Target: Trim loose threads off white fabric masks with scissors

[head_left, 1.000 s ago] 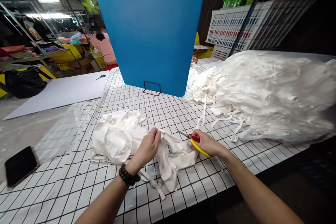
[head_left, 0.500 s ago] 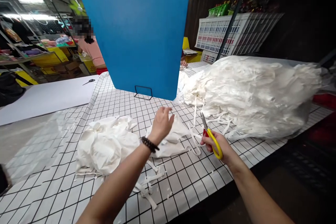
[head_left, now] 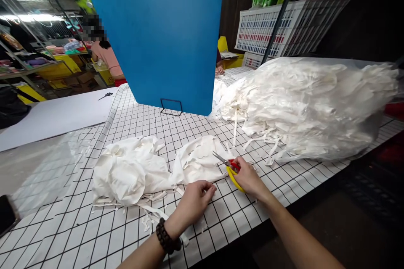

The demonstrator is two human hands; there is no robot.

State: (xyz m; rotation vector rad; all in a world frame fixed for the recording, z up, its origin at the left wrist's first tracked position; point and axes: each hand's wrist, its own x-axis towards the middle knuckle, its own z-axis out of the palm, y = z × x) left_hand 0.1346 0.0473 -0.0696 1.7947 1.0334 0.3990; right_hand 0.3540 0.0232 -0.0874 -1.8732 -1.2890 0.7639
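In my right hand (head_left: 249, 178) is a pair of scissors (head_left: 234, 172) with red and yellow handles. Its blades point up and left over the near right part of a white cloth piece (head_left: 200, 164). Just below that cloth, my left hand (head_left: 197, 201) is closed with its fingers curled together; whatever they hold, if anything, is hidden. A beaded bracelet circles the left wrist. To the left lies a crumpled heap of white cloth (head_left: 126, 172), with narrow white strips (head_left: 154, 212) and small scraps by its lower edge.
A large clear bag stuffed with white cloth (head_left: 309, 109) fills the right side of the grid-patterned table. Behind stands an upright blue board (head_left: 160, 42) on a black wire stand (head_left: 171, 107). Dark scissors (head_left: 105, 96) lie on a white sheet at left. Two people are beyond.
My left hand has drawn back toward me from above the cloth piece, and its fingers have curled in. My right hand has brought the scissors left, their blades turning leftward over the cloth.
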